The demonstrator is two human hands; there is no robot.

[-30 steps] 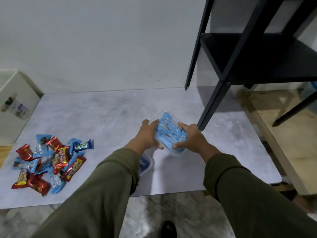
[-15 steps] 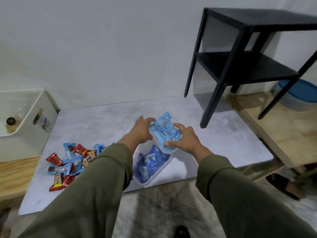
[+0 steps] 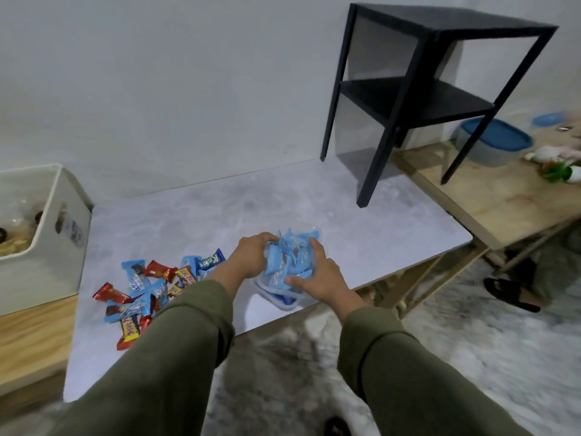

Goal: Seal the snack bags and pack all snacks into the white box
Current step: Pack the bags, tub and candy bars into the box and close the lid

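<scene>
Head view. Both hands at the near edge of the grey table. Left hand and right hand each have the grip closed on opposite sides of a clear snack bag filled with light-blue wrapped snacks; the bag is held just above the table surface, tilted. Directly beneath it lies a second clear bag, mostly hidden; only its near edge with dark-blue contents shows, at the table edge. Whether either bag is sealed cannot be told.

Loose snacks, red and blue wrappers, lie in a pile on the table left of the left forearm, apart from the bags.

White box stands at the far left, touching the table's left end, open at the top. Inside: pale contents and dark round items, too blurred to identify.

Black shelf unit stands with its legs on the table's far right corner. Blue-lidded tub behind it on a wooden surface.
</scene>
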